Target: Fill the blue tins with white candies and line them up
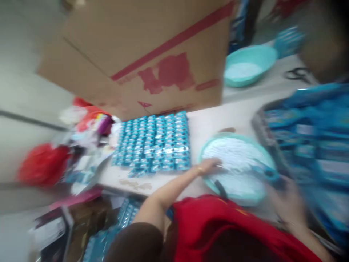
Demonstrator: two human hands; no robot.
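A round turquoise basin [203, 148] full of small white pieces [234, 156] stands in front of me. My left hand [211, 167] reaches over its left rim with fingers bent together. Something small and pale shows at the fingertips, too blurred to name. At the basin's right side is my right hand [289, 200], smeared by motion, closed around a blue packet [271, 174] that sticks out over the white pieces. A dark strip [220, 189] lies across the near rim. Left of the basin lie rows of blue packets [155, 142], side by side on the white table [201, 122].
A large cardboard box [136, 47] rises behind the rows. On the right stands a bin of blue packets [321, 145]. Farther back are a second turquoise basin [251, 65] and black scissors [298, 74]. Red plastic bags [43, 163] and clutter fill the left.
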